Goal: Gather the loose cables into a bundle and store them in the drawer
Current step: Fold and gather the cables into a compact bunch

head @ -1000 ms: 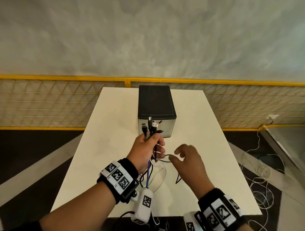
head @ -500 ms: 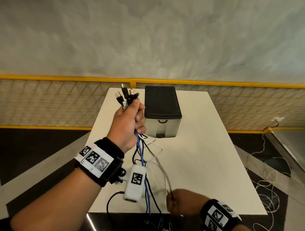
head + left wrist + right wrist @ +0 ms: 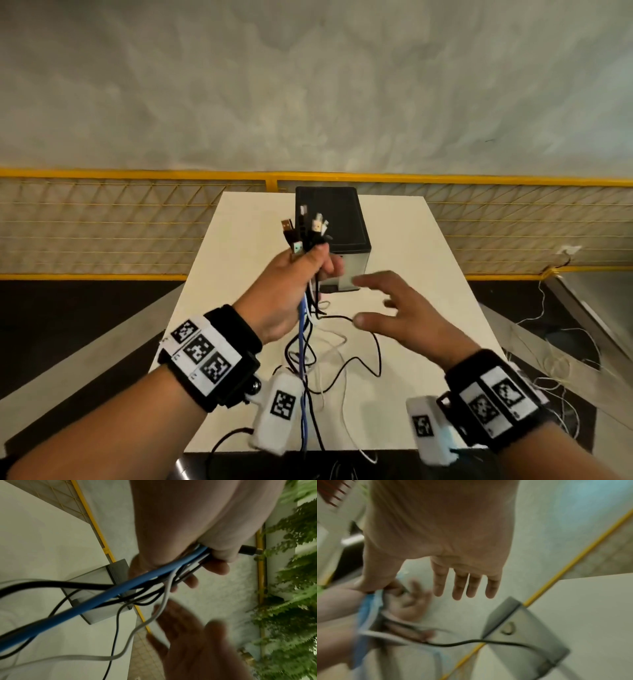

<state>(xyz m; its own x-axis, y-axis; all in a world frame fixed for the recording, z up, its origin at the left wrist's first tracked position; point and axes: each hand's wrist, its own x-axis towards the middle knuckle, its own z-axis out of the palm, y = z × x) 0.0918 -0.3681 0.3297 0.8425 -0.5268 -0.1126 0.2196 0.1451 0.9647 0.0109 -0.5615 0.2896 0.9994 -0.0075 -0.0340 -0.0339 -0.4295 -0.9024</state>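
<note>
Above a white table [image 3: 394, 240], left hand [image 3: 291, 291] raised and clenched around a bundle of cables [image 3: 310, 301], plugs [image 3: 306, 229] fanning upward past the thumb. Below the fist, blue cable [image 3: 302, 346], black and white strands trailing down onto the tabletop and over its near edge. Right hand [image 3: 397, 315] just beside, fingers [image 3: 460, 586] spread and straight, grasping nothing, hovering near a loose black loop [image 3: 373, 342] without clear contact. Behind both hands, small drawer unit [image 3: 334, 222] with black top and grey front, drawer closed, ring pull [image 3: 508, 628] visible in the right wrist view. Yellow mesh railing [image 3: 137, 222] beyond the table's far edge, pale wall above. Thin white wires [image 3: 561, 363] scattered on the dark floor at right.
</note>
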